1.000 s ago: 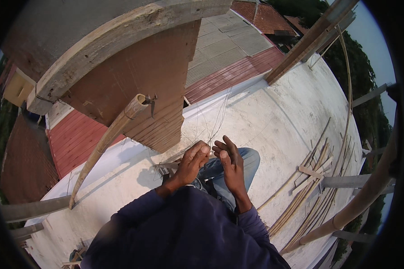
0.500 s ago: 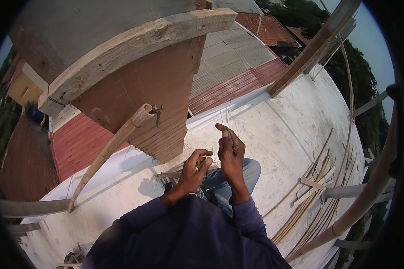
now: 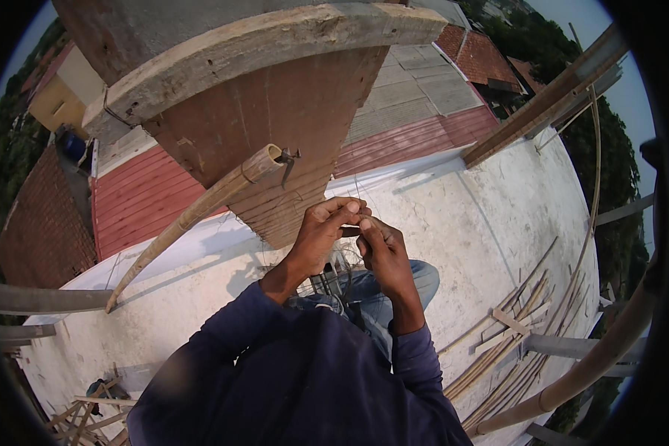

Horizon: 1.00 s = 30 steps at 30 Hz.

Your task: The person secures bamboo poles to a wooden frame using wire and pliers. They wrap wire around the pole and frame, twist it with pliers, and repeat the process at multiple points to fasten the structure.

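Both hands meet at the middle of the view, fingertips touching or nearly so, over my bent knee in blue jeans (image 3: 421, 286). My left hand (image 3: 323, 236) pinches thin wire (image 3: 357, 186) between thumb and forefinger; a fine strand sticks up above the fingertips. Just to its right and slightly lower, my right hand (image 3: 385, 256) is curled closed, its thumb and forefinger pinching the same thin wire. More fine loops of wire seem to hang below the hands, too thin to count. Part of what the fingers hold is hidden.
A wooden beam (image 3: 260, 52) crosses a brown board panel (image 3: 275, 119) ahead. A bamboo pole (image 3: 193, 223) with a metal clamp (image 3: 288, 160) leans at left. Bamboo strips (image 3: 498, 357) lie on the pale concrete slab (image 3: 453, 223) at right. Beyond the slab's edge are lower roofs (image 3: 149, 204).
My hands have come together from apart: the left has risen toward the right, and the right's raised forefinger has curled down. The whole view has shifted slightly.
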### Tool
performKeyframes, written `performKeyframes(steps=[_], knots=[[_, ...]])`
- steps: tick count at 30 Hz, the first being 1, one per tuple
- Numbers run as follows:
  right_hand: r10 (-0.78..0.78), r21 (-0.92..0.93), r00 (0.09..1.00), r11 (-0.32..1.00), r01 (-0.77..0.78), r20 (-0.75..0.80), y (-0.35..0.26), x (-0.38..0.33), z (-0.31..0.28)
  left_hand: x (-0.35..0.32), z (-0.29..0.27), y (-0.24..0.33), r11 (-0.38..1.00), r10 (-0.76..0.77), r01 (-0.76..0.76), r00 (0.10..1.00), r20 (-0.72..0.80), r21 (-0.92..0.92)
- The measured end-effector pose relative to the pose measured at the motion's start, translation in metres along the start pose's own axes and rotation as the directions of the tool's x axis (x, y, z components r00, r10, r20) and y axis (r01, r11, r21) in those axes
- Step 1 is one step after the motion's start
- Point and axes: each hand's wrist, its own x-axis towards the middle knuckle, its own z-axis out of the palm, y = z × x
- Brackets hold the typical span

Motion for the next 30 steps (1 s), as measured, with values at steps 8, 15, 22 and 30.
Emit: performKeyframes(steps=[8,15,22,30], knots=[[0.158,-0.07,0.986,0.986,-0.154,0.047,-0.008,-0.008,-0.003,0.008,-0.007,0.005,0.989,-0.024,0.009,0.995,-0.1,-0.149],[0.181,-0.028,0.966,0.983,-0.179,0.183,-0.043,0.028,-0.02,0.033,-0.012,0.022,0.946,0.079,-0.096,0.995,-0.066,-0.31],[0.066,0.07,0.965,0.994,-0.086,0.255,-0.053,0.066,-0.006,0.059,-0.019,0.043,0.928,0.146,-0.183,0.98,-0.135,-0.326],[0.03,0.072,0.971,0.996,-0.049,0.238,-0.06,0.089,0.016,0.081,-0.027,0.057,0.909,0.148,-0.244,0.947,-0.286,-0.338]])
